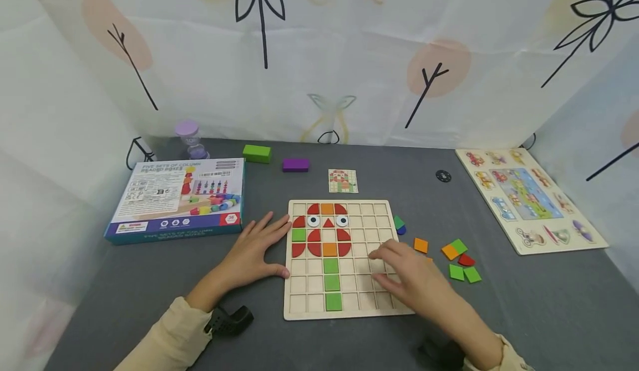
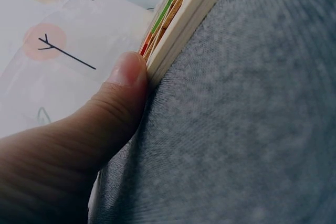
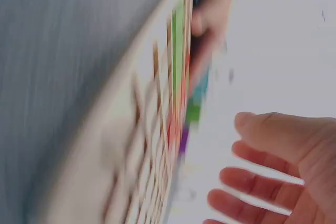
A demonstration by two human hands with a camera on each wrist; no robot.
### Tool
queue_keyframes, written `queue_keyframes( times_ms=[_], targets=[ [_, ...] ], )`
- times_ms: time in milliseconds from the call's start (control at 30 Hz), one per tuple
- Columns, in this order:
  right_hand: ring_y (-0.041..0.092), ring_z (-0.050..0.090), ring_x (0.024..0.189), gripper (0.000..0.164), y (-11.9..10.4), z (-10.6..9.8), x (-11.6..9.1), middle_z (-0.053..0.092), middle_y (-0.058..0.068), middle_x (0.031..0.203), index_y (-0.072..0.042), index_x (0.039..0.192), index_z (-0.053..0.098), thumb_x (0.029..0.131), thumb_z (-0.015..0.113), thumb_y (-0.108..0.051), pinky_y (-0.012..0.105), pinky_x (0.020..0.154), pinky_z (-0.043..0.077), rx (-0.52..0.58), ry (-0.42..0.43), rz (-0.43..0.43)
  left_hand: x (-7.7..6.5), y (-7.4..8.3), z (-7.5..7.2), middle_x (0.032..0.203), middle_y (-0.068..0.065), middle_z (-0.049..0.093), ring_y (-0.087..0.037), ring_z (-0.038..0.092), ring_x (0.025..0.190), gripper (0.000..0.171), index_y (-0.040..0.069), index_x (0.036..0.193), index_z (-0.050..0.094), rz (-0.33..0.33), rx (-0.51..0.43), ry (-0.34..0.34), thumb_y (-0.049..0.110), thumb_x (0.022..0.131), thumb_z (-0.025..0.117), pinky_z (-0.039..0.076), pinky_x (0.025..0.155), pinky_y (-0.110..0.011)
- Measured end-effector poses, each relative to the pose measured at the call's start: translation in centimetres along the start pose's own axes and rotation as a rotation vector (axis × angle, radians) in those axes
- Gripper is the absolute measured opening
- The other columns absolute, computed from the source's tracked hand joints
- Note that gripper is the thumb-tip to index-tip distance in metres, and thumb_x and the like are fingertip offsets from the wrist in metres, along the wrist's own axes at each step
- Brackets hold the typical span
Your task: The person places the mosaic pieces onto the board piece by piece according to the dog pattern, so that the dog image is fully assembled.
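A wooden grid board (image 1: pixel 369 299) lies on the grey table, holding red, green and orange tiles and two eye pieces that form a figure. My left hand (image 1: pixel 257 252) rests against the board's left edge with fingers spread; in the left wrist view the thumb (image 2: pixel 126 72) touches the board's side. Over the board's right part hovers my right hand (image 1: pixel 411 277), thumb and fingers apart, nothing between them. The right wrist view, blurred, also shows its loose fingers (image 3: pixel 252 182) off the board. Loose tiles (image 1: pixel 456 272) lie right of the board, some partly hidden by the right hand.
Behind the board lies a small pattern card (image 1: pixel 343 181). A boxed bead set (image 1: pixel 175 199) sits at left, near an hourglass (image 1: pixel 192 138), a green block (image 1: pixel 257 153) and a purple block (image 1: pixel 295 164). At right are a black disc (image 1: pixel 443 176) and a picture board (image 1: pixel 531 202).
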State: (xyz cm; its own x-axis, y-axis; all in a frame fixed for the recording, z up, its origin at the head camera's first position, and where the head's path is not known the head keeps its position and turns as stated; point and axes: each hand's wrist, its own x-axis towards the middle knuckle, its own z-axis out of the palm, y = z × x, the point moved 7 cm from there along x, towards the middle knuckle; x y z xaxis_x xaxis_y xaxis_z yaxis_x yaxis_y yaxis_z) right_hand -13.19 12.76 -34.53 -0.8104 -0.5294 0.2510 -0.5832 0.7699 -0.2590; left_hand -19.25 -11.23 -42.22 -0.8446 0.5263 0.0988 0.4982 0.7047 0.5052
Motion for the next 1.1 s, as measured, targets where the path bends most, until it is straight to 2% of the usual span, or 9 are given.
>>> queue_keyframes(
  times_ms=[67,133,300,400,567,700,800,967,1100],
  targets=[
    [0.008,0.055,0.075,0.029,2.3,-1.0,-0.4,0.055,-0.006,0.090,-0.014,0.094,0.062,0.068,0.074,-0.017,0.023,0.062,0.047,0.004,0.062,0.033,-0.1,0.0,0.0,0.143,0.005,0.022,-0.027,0.007,0.133,0.098,0.020,0.137,0.028,0.003,0.001,0.003,0.065,0.058,0.062,0.004,0.100,-0.054],
    [0.010,0.055,0.072,0.028,4.7,-1.5,-0.8,0.056,-0.003,0.089,-0.012,0.093,0.063,0.067,0.074,-0.014,0.024,0.058,0.046,-0.017,0.081,0.097,-0.1,0.0,-0.1,0.143,0.005,0.022,-0.027,0.008,0.133,0.098,0.020,0.137,0.029,0.004,0.002,0.008,0.065,0.057,0.062,0.004,0.100,-0.054],
    [0.016,0.054,0.074,0.029,9.2,-0.7,-1.4,0.056,0.002,0.091,-0.011,0.096,0.063,0.070,0.072,-0.019,0.030,0.059,0.045,-0.089,-0.063,0.286,-0.3,-0.2,-0.2,0.143,0.005,0.023,-0.027,0.009,0.132,0.097,0.020,0.137,0.030,-0.002,-0.003,0.018,0.065,0.057,0.062,0.005,0.100,-0.054],
    [0.018,0.055,0.080,0.030,10.5,0.0,-1.6,0.056,0.003,0.093,-0.011,0.098,0.063,0.071,0.071,-0.021,0.035,0.064,0.047,-0.103,-0.141,0.330,-0.3,-0.1,-0.1,0.143,0.004,0.024,-0.028,0.009,0.132,0.097,0.020,0.137,0.030,0.004,-0.007,0.019,0.065,0.057,0.062,0.005,0.100,-0.055],
    [0.017,0.054,0.079,0.025,11.1,0.4,-1.6,0.055,0.001,0.091,-0.012,0.094,0.063,0.072,0.070,-0.021,0.036,0.065,0.046,-0.121,-0.175,0.355,-0.2,0.1,-0.1,0.143,0.004,0.023,-0.027,0.008,0.132,0.097,0.020,0.137,0.029,0.007,-0.012,0.011,0.065,0.058,0.061,0.005,0.100,-0.054],
    [0.014,0.053,0.075,0.021,10.7,0.3,-1.5,0.055,0.000,0.088,-0.012,0.091,0.062,0.073,0.069,-0.021,0.032,0.061,0.046,-0.135,-0.179,0.344,0.0,0.1,0.0,0.143,0.004,0.023,-0.027,0.009,0.132,0.097,0.019,0.137,0.030,0.009,-0.006,0.010,0.066,0.058,0.060,0.005,0.100,-0.055],
    [0.011,0.051,0.070,0.021,9.4,0.2,-0.8,0.055,-0.001,0.085,-0.013,0.091,0.060,0.073,0.069,-0.022,0.028,0.056,0.043,-0.123,-0.149,0.310,0.0,0.0,0.0,0.143,0.004,0.024,-0.027,0.009,0.132,0.097,0.020,0.137,0.030,0.009,0.001,0.014,0.066,0.058,0.061,0.005,0.100,-0.054],
    [0.006,0.045,0.066,0.022,4.9,0.7,1.2,0.053,-0.007,0.082,-0.015,0.091,0.059,0.073,0.068,-0.023,0.022,0.055,0.040,-0.069,-0.087,0.171,-0.1,0.0,-0.1,0.142,0.004,0.024,-0.027,0.010,0.132,0.097,0.019,0.137,0.030,0.013,0.002,0.026,0.066,0.058,0.061,0.006,0.100,-0.054],
    [0.001,0.045,0.069,0.021,1.2,2.2,2.5,0.051,-0.012,0.084,-0.019,0.093,0.059,0.073,0.066,-0.025,0.018,0.056,0.042,-0.044,-0.116,0.051,-0.1,0.1,-0.1,0.142,0.003,0.025,-0.028,0.011,0.132,0.097,0.019,0.136,0.031,0.018,-0.001,0.033,0.065,0.057,0.062,0.006,0.099,-0.055]
  ],
)
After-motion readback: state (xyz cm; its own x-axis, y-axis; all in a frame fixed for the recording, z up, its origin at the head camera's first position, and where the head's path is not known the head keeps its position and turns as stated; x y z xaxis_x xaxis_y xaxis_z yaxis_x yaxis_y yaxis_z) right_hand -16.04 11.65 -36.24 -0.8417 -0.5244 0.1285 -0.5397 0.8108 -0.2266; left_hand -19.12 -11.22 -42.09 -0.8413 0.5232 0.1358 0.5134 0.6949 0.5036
